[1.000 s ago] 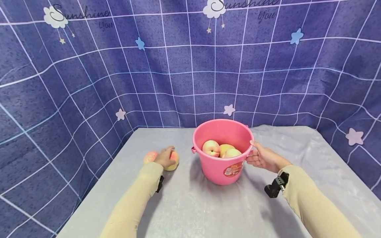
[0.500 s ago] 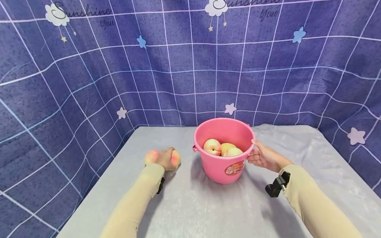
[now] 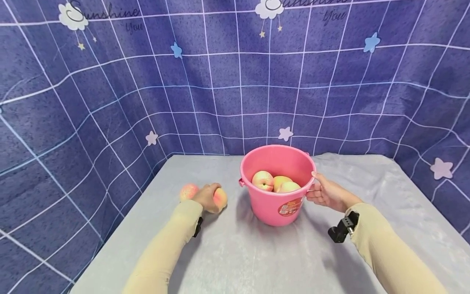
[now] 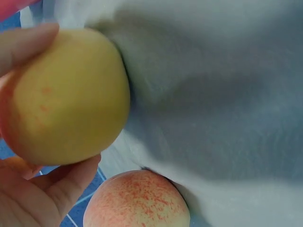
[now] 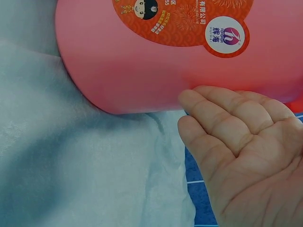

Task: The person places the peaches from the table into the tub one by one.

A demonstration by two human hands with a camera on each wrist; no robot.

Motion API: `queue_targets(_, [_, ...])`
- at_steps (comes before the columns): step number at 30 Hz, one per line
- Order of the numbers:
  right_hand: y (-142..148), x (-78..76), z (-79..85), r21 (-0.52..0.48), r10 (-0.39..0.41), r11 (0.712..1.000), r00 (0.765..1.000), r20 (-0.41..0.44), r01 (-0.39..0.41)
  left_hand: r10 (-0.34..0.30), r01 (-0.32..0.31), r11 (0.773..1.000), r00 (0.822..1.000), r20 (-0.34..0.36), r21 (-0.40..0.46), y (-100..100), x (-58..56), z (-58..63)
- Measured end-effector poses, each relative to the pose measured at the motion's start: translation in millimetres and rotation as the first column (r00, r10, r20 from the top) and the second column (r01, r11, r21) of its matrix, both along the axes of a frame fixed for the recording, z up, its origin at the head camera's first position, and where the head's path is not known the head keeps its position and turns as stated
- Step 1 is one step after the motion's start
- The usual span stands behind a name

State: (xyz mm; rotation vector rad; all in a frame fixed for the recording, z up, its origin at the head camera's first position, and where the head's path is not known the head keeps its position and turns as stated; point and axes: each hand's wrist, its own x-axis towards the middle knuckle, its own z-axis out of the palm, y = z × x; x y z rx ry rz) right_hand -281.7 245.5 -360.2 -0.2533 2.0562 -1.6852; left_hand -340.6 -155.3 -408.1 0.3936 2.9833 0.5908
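My left hand grips a yellow-and-red peach low over the table, its thumb and fingers around the fruit in the left wrist view. Just left of that hand lies a second peach, pink and speckled, partly covered by the hand. A pink bucket stands right of centre with several peaches inside. At the bucket's right side my right hand holds it, thumb at the rim and fingers against the outer wall. In the right wrist view those fingers lie along the wall; the thumb is hidden.
A grey cloth covers the table. Behind and to the left hangs a blue curtain with white grid lines and stars. The bucket's handle lug sticks out on its left side.
My left hand has closed around the right-hand peach and shifted it slightly right, away from the speckled peach. My right hand has kept its place at the bucket.
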Motion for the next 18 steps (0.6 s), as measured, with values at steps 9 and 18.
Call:
queue_targets(9, [0.4,0.3,0.5,0.000,-0.003,1.000,1.000,0.003,0.003,-0.008,0.008,0.999,1.000,-0.002,-0.053,1.8,2.8,6.6])
queue_targets(18, [0.4,0.0,-0.5,0.005,-0.018,1.000,1.000,0.000,0.018,0.009,-0.009,1.000,1.000,-0.016,-0.029,1.0,3.6,18.0])
